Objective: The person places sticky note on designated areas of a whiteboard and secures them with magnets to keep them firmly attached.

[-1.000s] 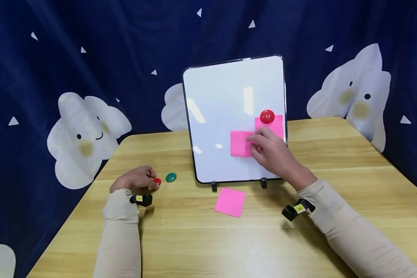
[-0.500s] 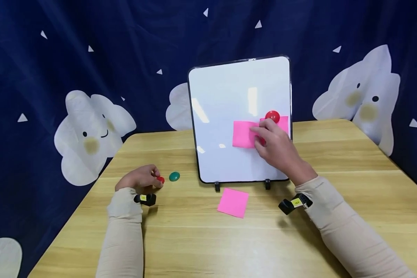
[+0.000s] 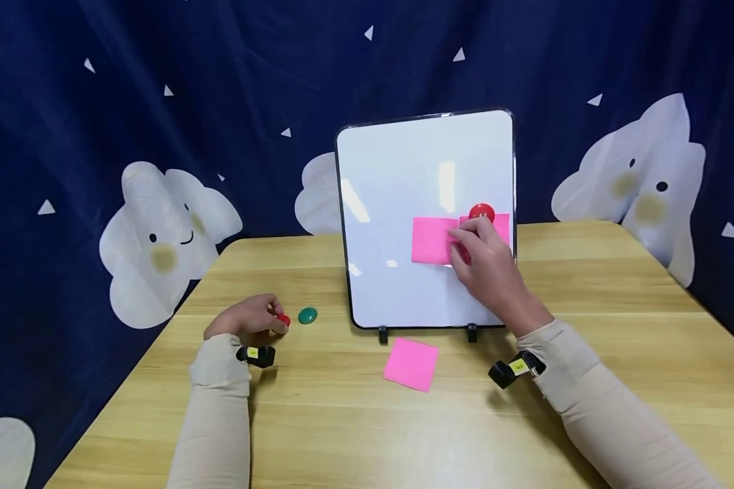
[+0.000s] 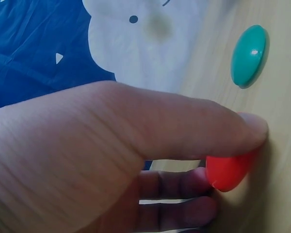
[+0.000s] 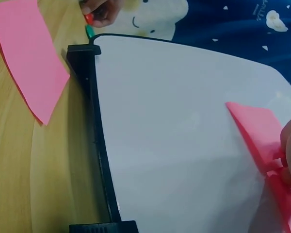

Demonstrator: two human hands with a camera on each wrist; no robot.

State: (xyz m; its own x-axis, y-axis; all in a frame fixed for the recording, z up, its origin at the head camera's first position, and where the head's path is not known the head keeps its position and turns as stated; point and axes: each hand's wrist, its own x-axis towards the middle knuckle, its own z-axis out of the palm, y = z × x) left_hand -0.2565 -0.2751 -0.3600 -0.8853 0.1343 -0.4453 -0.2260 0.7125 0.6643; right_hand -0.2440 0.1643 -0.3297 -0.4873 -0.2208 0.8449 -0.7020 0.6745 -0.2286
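Pinching: right hand (image 3: pixel 489 268) on a pink note (image 3: pixel 431 240), left hand (image 3: pixel 245 316) on a red disc (image 4: pixel 227 174)
The note seems best held flat against the whiteboard (image 3: pixel 397 176), uncreased

A dark blue curtain (image 3: pixel 257 75) hangs behind the bench (image 3: pixel 330 421) and down both sides of it. The curtain has soft folds. Big white clouds (image 3: pixel 159 224) are on it, with small black eyes and yellow cheeks. The cloud on the left has a smile. Little white triangles (image 3: pixel 459 54) are dotted around. The bench is light brown wood with stripes, and light shines on its top.
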